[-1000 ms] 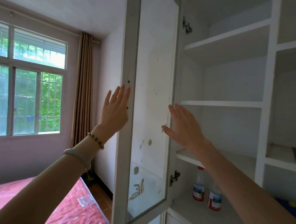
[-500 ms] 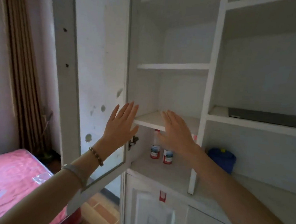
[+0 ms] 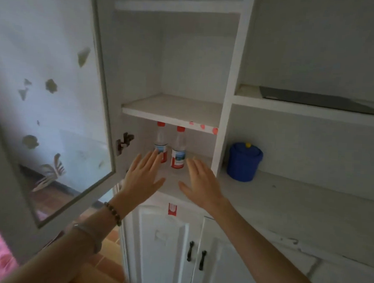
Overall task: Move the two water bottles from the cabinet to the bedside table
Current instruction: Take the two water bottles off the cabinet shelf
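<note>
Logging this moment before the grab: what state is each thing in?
Glass door: swung open.
Left bottle: upright, capped, on shelf.
Right bottle: upright, capped, beside it.
Left hand: open, empty.
Right hand: open, empty.
Blue container: lidded, upright.
Lower doors: shut.

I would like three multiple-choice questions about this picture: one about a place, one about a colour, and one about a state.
1. Where do the two water bottles stand?
A. On the shelf above the red-dotted edge
B. In the open compartment under that shelf
C. Beside the blue container

2. What colour are the bottle caps?
A. Red
B. Blue
C. White

3. What is the state of the two hands?
A. Each grips a bottle
B. One holds the door
C. Both are open and hold nothing

Answers:
1 B, the bottles stand below the shelf, left of the divider.
2 A, both caps are red.
3 C, the left hand and right hand have spread fingers in front of the bottles.
</note>
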Motion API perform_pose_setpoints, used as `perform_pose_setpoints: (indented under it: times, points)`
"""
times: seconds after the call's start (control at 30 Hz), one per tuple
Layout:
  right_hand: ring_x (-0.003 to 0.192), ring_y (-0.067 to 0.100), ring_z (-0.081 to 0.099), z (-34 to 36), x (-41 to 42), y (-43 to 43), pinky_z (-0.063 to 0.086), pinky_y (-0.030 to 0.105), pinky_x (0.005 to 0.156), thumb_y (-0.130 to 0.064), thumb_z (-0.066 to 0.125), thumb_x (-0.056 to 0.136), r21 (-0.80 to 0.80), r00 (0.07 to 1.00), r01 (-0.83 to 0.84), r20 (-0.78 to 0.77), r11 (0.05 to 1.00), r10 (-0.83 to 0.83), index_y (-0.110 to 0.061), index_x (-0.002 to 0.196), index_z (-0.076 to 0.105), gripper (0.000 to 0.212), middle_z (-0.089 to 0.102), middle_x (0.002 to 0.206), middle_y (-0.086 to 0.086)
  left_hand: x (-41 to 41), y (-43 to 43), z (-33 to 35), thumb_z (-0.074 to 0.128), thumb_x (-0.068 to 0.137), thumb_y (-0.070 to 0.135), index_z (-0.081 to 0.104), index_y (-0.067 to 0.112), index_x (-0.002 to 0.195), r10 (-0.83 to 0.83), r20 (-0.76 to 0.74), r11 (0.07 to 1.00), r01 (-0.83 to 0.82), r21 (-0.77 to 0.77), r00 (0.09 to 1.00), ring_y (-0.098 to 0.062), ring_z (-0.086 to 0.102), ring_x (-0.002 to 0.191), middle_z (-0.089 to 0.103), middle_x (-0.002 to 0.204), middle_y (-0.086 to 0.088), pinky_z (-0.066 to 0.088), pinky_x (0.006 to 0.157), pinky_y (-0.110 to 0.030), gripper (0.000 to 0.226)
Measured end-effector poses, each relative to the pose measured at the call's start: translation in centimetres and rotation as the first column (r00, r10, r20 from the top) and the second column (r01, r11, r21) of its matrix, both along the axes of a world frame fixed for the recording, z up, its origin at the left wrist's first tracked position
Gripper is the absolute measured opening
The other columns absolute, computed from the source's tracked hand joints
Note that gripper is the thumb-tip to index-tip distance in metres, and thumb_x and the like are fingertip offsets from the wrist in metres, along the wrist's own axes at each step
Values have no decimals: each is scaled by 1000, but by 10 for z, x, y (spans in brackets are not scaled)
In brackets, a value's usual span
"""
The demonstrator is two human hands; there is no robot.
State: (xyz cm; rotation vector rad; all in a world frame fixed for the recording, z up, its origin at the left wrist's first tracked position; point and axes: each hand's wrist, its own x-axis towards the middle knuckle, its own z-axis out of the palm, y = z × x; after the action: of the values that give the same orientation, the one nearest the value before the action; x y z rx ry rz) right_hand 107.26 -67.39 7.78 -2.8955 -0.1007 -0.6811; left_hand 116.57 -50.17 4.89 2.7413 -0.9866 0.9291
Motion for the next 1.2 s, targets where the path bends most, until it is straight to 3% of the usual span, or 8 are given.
perform_pose_setpoints:
  times: [0.2,0.4,0.57,0.67,0.8,0.9,1.03,1.2]
  points:
    - [130,27,38,-27,62,-1,32,36,109,-37,58,87,76,1000,30,-5,997,-30,-7,142,25,71,38,144,13,64,-8,-27,58,86,43,29,6,142,4,-80,999,-7,-34,997,-29,33,136,35,147,-14,17,113,-46,73]
    - [127,29,44,-50,142,-10,40,39,104,-37,65,82,161,992,123,13,979,-127,-10,141,27,75,43,141,14,146,-15,-46,62,83,34,31,1,139,-9,-237,984,-34,-176,971,-35,36,132,41,141,-20,23,110,-53,72]
    - [125,27,46,-73,193,-25,46,42,100,-42,67,79,303,971,232,-19,924,-238,-9,137,33,75,48,137,13,195,-32,-60,52,86,46,24,2,143,-35,-375,961,-71,-266,926,-36,37,131,34,146,-20,27,109,-50,77]
    - [118,25,51,-80,212,-24,47,34,95,-39,71,77,494,969,227,-28,839,-246,-13,133,37,70,53,129,8,211,-42,-64,58,83,45,24,2,142,-122,-431,913,-70,-403,894,-37,43,125,39,142,-21,34,102,-44,81]
    - [111,22,56,-88,232,-28,50,30,88,-30,78,70,733,971,211,-80,647,-226,-15,121,46,62,59,117,3,229,-57,-67,66,80,41,16,9,146,-305,-576,803,-120,-583,758,-31,43,126,38,144,-16,39,103,-43,89]
    - [89,8,58,-87,241,-28,44,4,65,-15,80,70,812,974,197,-100,550,-202,-16,111,51,50,55,97,-8,244,-62,-81,70,75,41,21,10,142,-424,-578,703,-149,-696,697,-28,51,120,46,138,-12,47,96,-46,89]
    - [90,12,58,-89,251,-28,45,16,68,-9,80,69,878,977,183,-111,442,-183,-26,104,47,50,57,99,-4,251,-70,-80,76,74,22,35,6,133,-486,-575,599,-228,-767,658,-25,55,112,51,128,-14,49,93,-37,73]
    - [79,9,58,-95,257,-26,43,5,49,-6,79,69,909,970,209,-148,359,-191,-13,118,48,59,58,101,-1,258,-72,-87,75,75,16,42,6,122,-483,-576,585,-247,-773,659,-16,56,93,56,115,-10,43,70,-13,59]
